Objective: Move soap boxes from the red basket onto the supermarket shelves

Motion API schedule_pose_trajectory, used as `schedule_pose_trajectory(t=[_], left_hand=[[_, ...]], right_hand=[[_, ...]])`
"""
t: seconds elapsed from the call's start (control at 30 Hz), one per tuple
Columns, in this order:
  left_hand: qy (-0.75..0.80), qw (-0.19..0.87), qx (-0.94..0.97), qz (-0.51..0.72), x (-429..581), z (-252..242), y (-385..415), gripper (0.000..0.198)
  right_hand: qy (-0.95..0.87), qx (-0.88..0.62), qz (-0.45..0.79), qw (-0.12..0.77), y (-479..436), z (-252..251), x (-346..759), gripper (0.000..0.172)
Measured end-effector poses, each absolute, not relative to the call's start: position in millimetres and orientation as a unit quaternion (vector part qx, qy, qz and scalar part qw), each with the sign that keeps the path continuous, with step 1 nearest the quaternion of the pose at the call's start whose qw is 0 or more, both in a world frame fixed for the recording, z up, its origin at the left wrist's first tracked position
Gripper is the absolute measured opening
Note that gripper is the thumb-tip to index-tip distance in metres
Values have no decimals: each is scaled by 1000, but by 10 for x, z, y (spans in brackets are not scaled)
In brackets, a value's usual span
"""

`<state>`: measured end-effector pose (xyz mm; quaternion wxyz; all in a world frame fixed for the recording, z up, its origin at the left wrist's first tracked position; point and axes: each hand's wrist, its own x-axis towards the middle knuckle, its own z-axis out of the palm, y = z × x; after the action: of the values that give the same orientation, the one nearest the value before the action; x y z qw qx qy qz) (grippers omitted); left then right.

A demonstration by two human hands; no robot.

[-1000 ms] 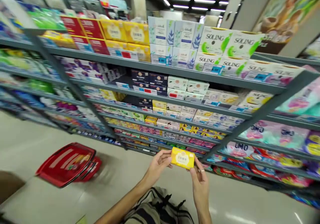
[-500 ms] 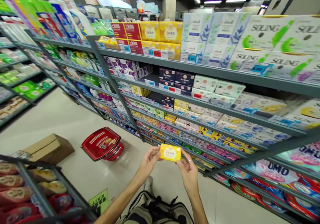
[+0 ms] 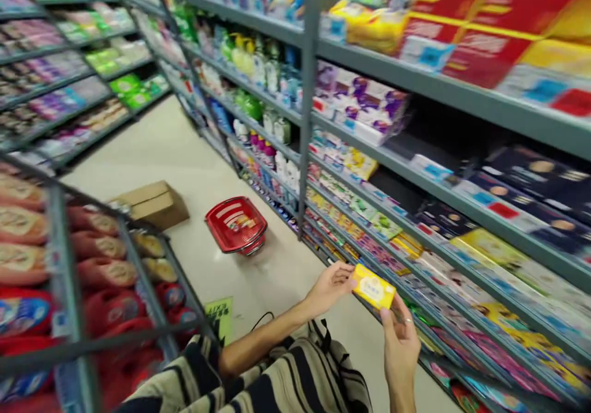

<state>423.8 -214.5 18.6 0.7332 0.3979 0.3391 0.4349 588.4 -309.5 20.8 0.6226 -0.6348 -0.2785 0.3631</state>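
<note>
A small yellow box (image 3: 373,287) with a pale label is held between both hands, tilted with its right end lower. My left hand (image 3: 333,287) pinches its left end, fingers bent. On the right end, my right hand (image 3: 401,324) grips with thumb and fingers; a ring shows on one finger. The box is in the air over the floor, in front of the lower shelves. A red shopping basket (image 3: 236,223) stands on the floor to the left of the hands.
A long grey shelf unit (image 3: 305,117) with packaged goods runs along the right. On the floor behind the basket lies a cardboard box (image 3: 154,205). A rack of red bottles (image 3: 108,302) stands at the near left, beside a green floor sign (image 3: 219,316).
The view has swung left and closer to the shelves. Both hands and the yellow box now appear further right, and the box is more tilted. The hold on it is unchanged.
</note>
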Motion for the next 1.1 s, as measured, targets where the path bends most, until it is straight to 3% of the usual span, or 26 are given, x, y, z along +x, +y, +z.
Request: schedule_pose_trajectory(t=[0.33, 0.53, 0.87, 1.1], left_hand=[[390, 721, 307, 483, 3329, -48, -1835, 46], [429, 692, 348, 464, 3209, -256, -1818, 35], [444, 710, 374, 399, 3441, -594, -1938, 43], [369, 661, 554, 347, 4480, -397, -1894, 40]], right_hand=[[-325, -630, 444, 547, -2433, 68, 5131, 75], [-300, -656, 459, 518, -2418, -205, 5014, 65], [-324, -658, 443, 516, -2554, -276, 5208, 47], [-308, -662, 368, 576, -2909, -268, 6160, 61]])
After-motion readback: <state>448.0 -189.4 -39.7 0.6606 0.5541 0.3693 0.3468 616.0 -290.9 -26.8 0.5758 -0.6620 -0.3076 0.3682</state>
